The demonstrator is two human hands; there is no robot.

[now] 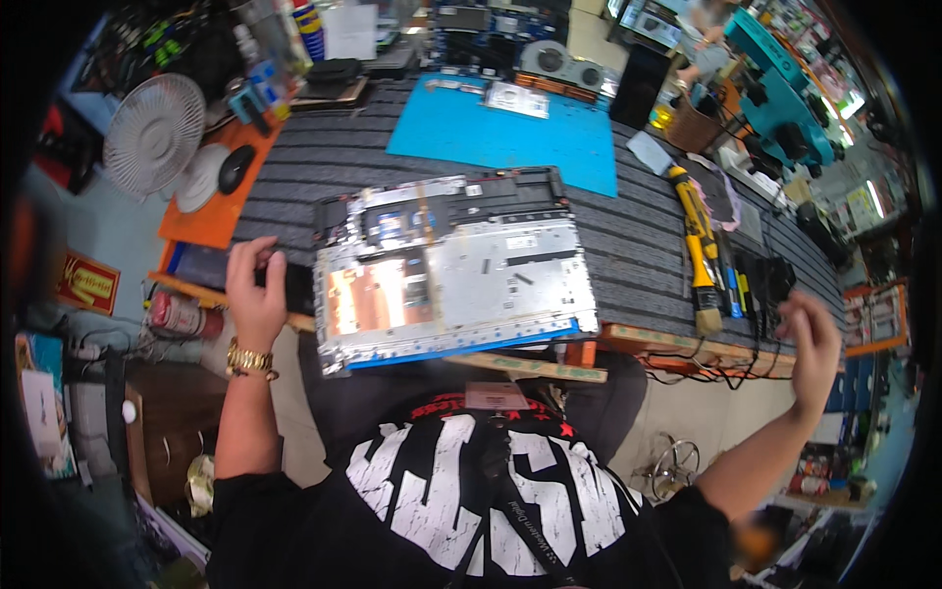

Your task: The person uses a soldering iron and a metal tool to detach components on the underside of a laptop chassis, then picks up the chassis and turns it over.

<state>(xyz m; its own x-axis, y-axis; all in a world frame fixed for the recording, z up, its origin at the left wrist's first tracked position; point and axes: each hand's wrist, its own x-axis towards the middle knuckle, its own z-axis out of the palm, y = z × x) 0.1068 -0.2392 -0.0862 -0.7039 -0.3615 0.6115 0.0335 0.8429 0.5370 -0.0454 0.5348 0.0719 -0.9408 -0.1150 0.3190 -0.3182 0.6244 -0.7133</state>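
An opened laptop chassis (461, 270) lies upside down on the ribbed dark mat (628, 236), its silver inner plate and copper foil patches showing, its near edge overhanging the bench. My left hand (257, 293), with a gold watch at the wrist, grips a black part (294, 285) at the chassis's left edge. My right hand (812, 344) is raised off the bench's right end, fingers loosely curled, nothing visible in it, near the row of tools (731, 285).
A yellow-handled brush (701, 250) and small tools lie right of the chassis. A blue mat (500, 128) sits behind it, with a small white fan (154, 133) at far left, an orange mat (221, 196), and a teal machine (785, 98) at back right.
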